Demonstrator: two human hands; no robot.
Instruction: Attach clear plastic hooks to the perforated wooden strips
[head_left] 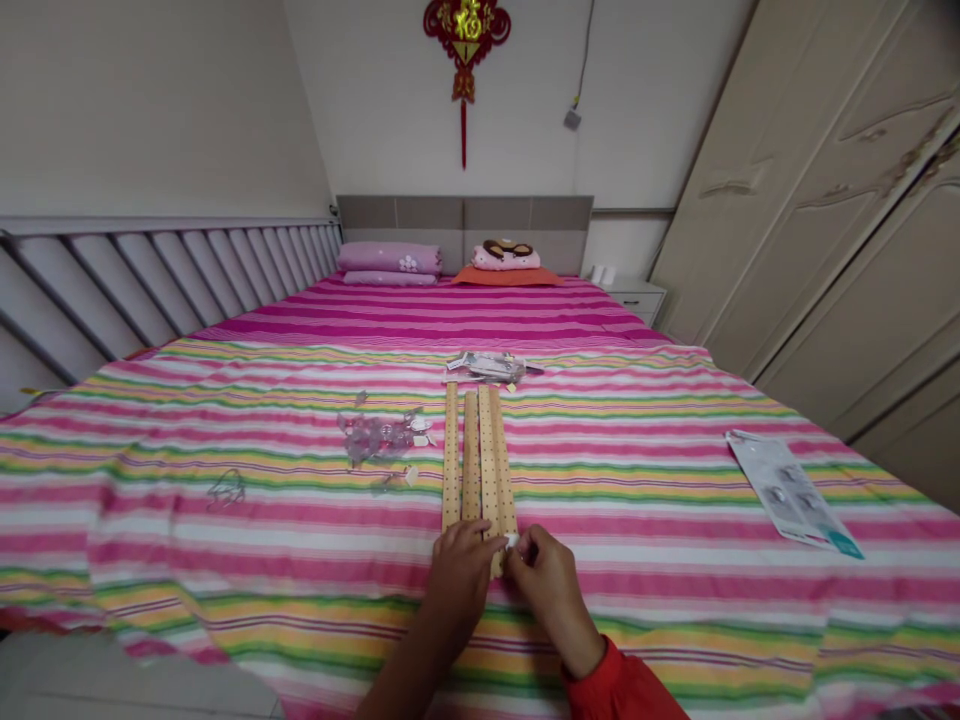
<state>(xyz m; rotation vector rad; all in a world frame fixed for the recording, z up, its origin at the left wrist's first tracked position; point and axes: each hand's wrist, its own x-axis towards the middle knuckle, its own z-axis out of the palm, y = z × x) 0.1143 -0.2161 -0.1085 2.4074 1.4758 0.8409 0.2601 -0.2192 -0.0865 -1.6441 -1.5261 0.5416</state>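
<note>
Long pale wooden strips with rows of small dark holes lie side by side on the striped bedspread, pointing away from me. My left hand is bent over their near ends, gripping a strip, and one finger reaches toward a small white piece. From the other side, my right hand pinches that white piece against the near end of the rightmost strip. Its exact kind is too small to tell. The near ends are partly hidden under my hands.
Left of the strips are crumpled clear plastic packets and a thin clear loop. Beyond the strips lies a plastic bag of parts. A flat white package rests at right. Pillows sit by the headboard.
</note>
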